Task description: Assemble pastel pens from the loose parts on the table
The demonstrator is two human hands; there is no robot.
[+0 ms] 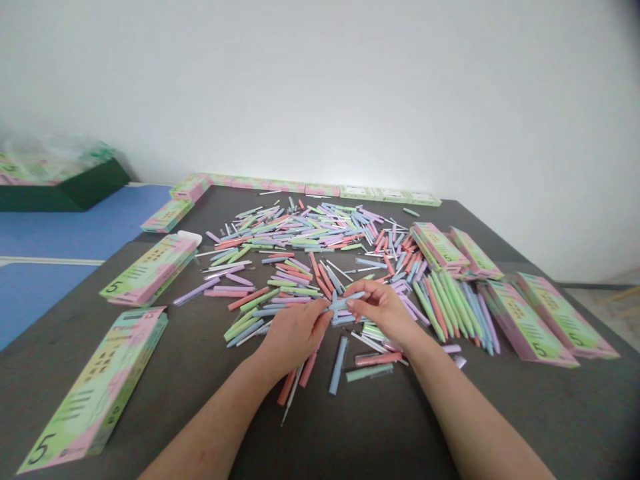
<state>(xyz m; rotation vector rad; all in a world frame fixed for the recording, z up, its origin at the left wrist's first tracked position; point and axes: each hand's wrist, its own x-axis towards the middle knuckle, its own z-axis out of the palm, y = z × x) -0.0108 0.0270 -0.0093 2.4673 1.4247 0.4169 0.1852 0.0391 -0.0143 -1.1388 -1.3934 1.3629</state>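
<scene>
Both my hands meet at the middle of a dark table [350,427], pinching one pale blue pen [347,301] between them. My left hand [295,333] grips its left end with curled fingers. My right hand [383,310] holds the right end between thumb and fingertips. Under and beyond them lies a wide scatter of pastel pens [300,240] in pink, green, blue and purple, with thin white refills among them. A neat row of green, blue and purple pens [457,307] lies just right of my right hand.
Flat pink-and-green boxes marked "5" lie at the left [100,387], [150,270] and at the right [530,320], [440,245]. More boxes line the table's far edge [320,188]. A green bin [60,180] stands on a blue surface at far left. A white wall is behind.
</scene>
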